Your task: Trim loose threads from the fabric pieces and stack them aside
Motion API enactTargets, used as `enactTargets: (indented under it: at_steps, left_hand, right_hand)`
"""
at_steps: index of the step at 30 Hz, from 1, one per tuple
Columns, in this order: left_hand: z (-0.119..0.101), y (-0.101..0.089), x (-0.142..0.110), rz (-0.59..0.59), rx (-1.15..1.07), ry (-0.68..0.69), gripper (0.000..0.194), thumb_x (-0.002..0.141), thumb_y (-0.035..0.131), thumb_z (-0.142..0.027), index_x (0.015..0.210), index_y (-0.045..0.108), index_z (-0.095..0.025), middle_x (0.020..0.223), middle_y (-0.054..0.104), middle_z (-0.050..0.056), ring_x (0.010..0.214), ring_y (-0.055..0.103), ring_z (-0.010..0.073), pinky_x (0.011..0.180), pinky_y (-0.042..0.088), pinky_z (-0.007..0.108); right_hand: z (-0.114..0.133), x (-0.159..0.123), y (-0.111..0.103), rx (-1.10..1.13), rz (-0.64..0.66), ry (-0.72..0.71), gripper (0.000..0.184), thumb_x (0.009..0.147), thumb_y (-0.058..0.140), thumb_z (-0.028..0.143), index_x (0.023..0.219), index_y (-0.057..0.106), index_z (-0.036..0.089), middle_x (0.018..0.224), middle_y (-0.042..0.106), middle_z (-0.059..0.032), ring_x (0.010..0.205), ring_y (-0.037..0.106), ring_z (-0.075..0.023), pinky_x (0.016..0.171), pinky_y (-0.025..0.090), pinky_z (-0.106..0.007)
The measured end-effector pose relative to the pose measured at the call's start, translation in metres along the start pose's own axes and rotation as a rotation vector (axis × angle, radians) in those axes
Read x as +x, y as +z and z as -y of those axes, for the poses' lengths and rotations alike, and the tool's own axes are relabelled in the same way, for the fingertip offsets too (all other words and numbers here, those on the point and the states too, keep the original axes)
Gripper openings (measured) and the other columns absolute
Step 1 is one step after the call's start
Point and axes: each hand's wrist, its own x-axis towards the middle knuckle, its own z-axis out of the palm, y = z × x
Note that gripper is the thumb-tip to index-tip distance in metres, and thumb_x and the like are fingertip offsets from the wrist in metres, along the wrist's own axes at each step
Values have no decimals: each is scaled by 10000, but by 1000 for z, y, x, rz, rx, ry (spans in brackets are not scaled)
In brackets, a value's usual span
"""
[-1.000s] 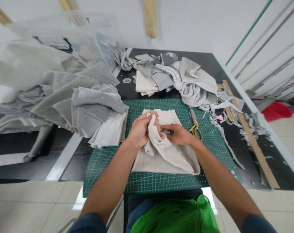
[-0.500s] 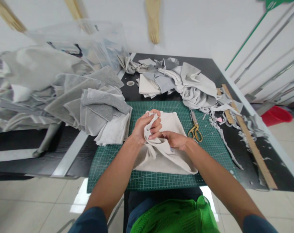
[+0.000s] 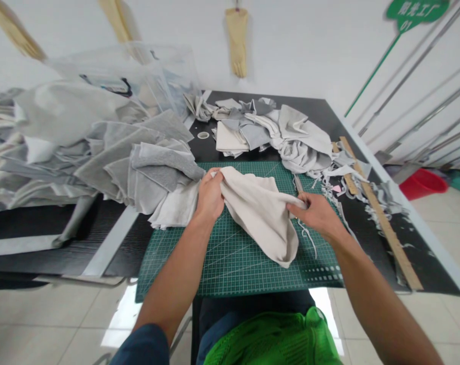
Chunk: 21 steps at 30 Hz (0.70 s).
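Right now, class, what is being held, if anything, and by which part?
A pale cloth: the left hand grips its upper left end, and the right hand pinches its right end.

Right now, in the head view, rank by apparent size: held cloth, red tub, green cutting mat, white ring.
Largest to smallest:
1. Green cutting mat
2. Held cloth
3. Red tub
4. White ring
Apparent size only; the tub is farther away.

A dark blue sleeve (image 3: 142,345) with a plain edge covers the left upper arm; the forearms (image 3: 180,268) and hands (image 3: 210,196) are bare. Over the body's front lies bright green mesh (image 3: 266,340), finely holed, a raised band near its right side, with dark navy cloth (image 3: 219,332) showing alongside.
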Motion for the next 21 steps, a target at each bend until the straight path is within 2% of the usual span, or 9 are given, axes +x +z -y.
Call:
enactTargets:
  at_steps: [2, 4, 5, 8, 11, 14, 16, 18, 21]
  left_hand:
    - [1, -1, 1, 0, 11, -4, 165, 735, 736, -217, 841, 613, -187, 722, 614, -34, 650, 572, 107, 625, 449, 202]
    - [0, 0, -2, 54, 21, -24, 166, 727, 747, -214, 839, 629, -182, 724, 618, -30, 661, 575, 110, 631, 448, 204]
    - [-1, 1, -4, 93, 24, -42, 171, 726, 757, -221, 843, 639, -180, 729, 624, -28, 666, 579, 112, 636, 451, 205]
    - [-3, 5, -12, 223, 27, -137, 212, 736, 789, -274, 877, 664, -178, 762, 660, -15, 694, 615, 129, 652, 468, 219]
    - [-4, 10, -20, 311, -5, -237, 273, 728, 824, -318, 906, 678, -170, 817, 704, 9, 769, 669, 159, 696, 497, 236]
    - [-5, 14, -26, 329, -41, -300, 273, 719, 833, -302, 901, 691, -156, 838, 726, 27, 813, 694, 174, 723, 509, 241]
    - [-6, 16, -29, 344, -55, -332, 251, 725, 828, -285, 888, 694, -150, 828, 730, 31, 784, 692, 169, 710, 508, 241]
    - [-7, 16, -28, 357, -67, -348, 230, 732, 826, -271, 870, 691, -146, 798, 723, 22, 723, 676, 148, 689, 507, 235]
    - [-8, 14, -24, 301, -84, -339, 214, 743, 825, -258, 866, 689, -146, 772, 719, 8, 685, 666, 133, 695, 524, 234]
  right_hand:
    - [-1, -12, -19, -183, 239, -45, 358, 797, 748, 456, 614, 551, 221, 579, 544, 19, 561, 463, -142, 543, 285, -299]
    - [-2, -20, -36, -227, 435, -120, 366, 789, 778, 491, 617, 604, 219, 598, 597, 3, 564, 491, -147, 542, 298, -303]
    - [-2, -20, -43, -217, 479, -140, 352, 818, 757, 512, 653, 649, 221, 626, 629, -6, 576, 514, -151, 549, 316, -304]
    - [1, -8, -51, -110, 404, -169, 302, 842, 742, 524, 917, 774, 234, 752, 702, -24, 638, 575, -166, 581, 387, -302]
    - [12, 20, -34, 105, 258, -149, 377, 850, 733, 515, 1070, 780, 214, 790, 707, -26, 671, 572, -163, 597, 415, -293]
    - [25, 47, 2, 465, 176, -112, 427, 876, 712, 513, 1132, 755, 174, 967, 727, -63, 729, 553, -136, 636, 428, -273]
    - [31, 59, 25, 614, 241, -76, 482, 880, 716, 541, 1185, 738, 169, 876, 690, -38, 683, 513, -118, 603, 398, -255]
    - [32, 65, 39, 769, 415, -62, 537, 877, 721, 570, 1239, 711, 174, 736, 609, 5, 634, 492, -115, 569, 360, -249]
    - [27, 67, 43, 888, 551, -57, 544, 856, 725, 630, 1159, 727, 179, 705, 568, 15, 581, 447, -106, 531, 316, -254]
